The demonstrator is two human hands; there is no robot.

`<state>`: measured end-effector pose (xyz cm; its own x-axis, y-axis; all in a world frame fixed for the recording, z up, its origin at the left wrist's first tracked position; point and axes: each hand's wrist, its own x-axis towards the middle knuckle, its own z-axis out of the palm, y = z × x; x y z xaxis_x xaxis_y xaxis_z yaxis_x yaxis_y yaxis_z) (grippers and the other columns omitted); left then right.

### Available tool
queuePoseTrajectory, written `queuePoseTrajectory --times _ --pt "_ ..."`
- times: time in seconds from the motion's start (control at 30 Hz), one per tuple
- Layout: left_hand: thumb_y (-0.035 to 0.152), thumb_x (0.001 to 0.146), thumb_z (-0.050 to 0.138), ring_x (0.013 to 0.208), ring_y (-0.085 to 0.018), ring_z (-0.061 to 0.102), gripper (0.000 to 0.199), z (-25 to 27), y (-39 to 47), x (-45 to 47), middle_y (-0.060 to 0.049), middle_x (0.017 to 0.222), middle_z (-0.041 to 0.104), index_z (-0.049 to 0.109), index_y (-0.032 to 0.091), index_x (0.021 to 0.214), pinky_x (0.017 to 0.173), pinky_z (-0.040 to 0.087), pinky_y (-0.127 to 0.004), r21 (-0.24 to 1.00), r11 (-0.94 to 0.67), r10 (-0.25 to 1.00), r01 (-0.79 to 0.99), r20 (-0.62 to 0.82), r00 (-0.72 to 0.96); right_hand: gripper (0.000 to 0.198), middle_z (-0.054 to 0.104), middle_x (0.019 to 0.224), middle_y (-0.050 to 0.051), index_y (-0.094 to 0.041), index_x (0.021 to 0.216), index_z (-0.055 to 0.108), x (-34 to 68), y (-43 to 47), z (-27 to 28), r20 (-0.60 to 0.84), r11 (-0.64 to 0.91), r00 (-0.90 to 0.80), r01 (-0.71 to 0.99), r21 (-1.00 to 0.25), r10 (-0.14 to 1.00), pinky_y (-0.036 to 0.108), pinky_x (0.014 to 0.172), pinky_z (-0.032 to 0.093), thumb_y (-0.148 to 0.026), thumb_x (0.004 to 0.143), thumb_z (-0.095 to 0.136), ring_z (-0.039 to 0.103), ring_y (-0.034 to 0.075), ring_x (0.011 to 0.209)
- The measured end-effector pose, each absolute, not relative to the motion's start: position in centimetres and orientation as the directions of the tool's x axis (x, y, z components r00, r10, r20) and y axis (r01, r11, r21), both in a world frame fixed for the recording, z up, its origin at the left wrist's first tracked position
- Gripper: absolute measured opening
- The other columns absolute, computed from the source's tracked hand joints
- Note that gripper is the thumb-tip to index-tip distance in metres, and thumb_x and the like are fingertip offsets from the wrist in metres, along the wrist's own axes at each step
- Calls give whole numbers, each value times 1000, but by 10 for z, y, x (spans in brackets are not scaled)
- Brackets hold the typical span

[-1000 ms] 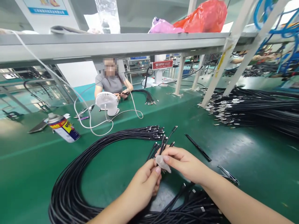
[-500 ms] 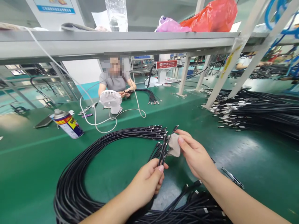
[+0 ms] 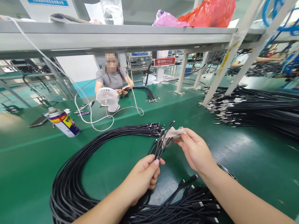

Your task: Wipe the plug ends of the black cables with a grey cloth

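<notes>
Several black cables (image 3: 159,146) stand tilted upward from our left hand (image 3: 146,175), above the middle of the green table (image 3: 112,168). Our left thumb and fingers are closed around them, below their connector ends. With our right hand (image 3: 197,149) we pinch a thin greyish cloth (image 3: 176,133) between the thumb and the fingers, and this cloth lies against the upper part of the cables; how the lower right fingers are bent, we cannot tell well.

Just behind the cables, 1 large cable bundle (image 3: 67,183) has its ends on the table and curves to our left and toward us. Near our right forearm are more cable ends (image 3: 198,202), and the metal tweezers (image 3: 226,171) lie partly hidden by this arm. Farther away we see 1 spray can (image 3: 64,122), 1 white fan (image 3: 107,96) and, behind the fan, 1 seated co-worker (image 3: 112,79). At far right there is a big cable pile (image 3: 257,109).
</notes>
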<state>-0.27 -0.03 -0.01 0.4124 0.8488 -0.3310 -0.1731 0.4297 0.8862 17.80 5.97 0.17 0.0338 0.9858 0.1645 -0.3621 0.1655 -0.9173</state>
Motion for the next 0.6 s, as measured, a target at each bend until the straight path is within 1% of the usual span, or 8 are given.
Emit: queuePoseTrajectory --times 0.1,0.17,0.27,0.33,0.4,0.5,0.6 --pt "60 76 67 41 -2 19 48 2 -1 -2 11 55 38 55 16 92 42 12 -21 886 425 857 -185 -327 399 28 68 92 5 -22 85 71 179 60 4 184 194 61 -331 -923 981 38 83 51 -50 81 69 62 21 91" --pt "62 74 69 41 -2 19 51 4 -1 -2 11 55 39 56 15 91 42 12 -21 882 433 853 -187 -334 401 28 68 88 5 -22 84 71 181 60 5 185 188 39 -317 -930 982 36 78 51 -50 82 69 61 20 86" --pt "63 70 72 41 -2 20 55 7 -1 -2 11 54 40 56 15 91 42 12 -20 872 454 845 -181 -357 399 28 67 85 4 -21 85 72 183 56 6 183 153 -90 -271 -950 979 33 71 50 -49 81 70 61 19 81" --pt "64 68 73 41 -2 21 56 8 -1 -2 11 54 41 57 15 90 42 12 -20 871 459 845 -177 -366 390 29 68 91 5 -21 85 74 183 53 6 207 162 -189 -228 -960 960 32 70 51 -49 81 70 62 19 82" --pt "64 66 75 42 -2 21 57 9 -1 -3 11 54 40 57 15 90 42 13 -20 876 451 850 -170 -364 380 27 69 93 6 -22 88 74 182 52 5 212 165 -242 -201 -966 947 30 69 51 -48 81 70 62 17 81" --pt "64 66 76 41 -2 22 57 8 -2 -2 11 52 40 58 15 90 42 13 -19 882 442 853 -164 -357 381 28 70 86 3 -22 96 71 181 53 6 150 93 -263 -218 -972 953 28 67 51 -41 77 76 63 14 74" --pt "62 68 75 41 -2 22 54 7 -2 -2 10 51 41 59 14 87 41 14 -18 882 440 850 -170 -348 396 29 69 78 2 -19 88 67 180 55 9 77 2 -313 -234 -972 947 26 61 49 -39 71 81 62 12 67"
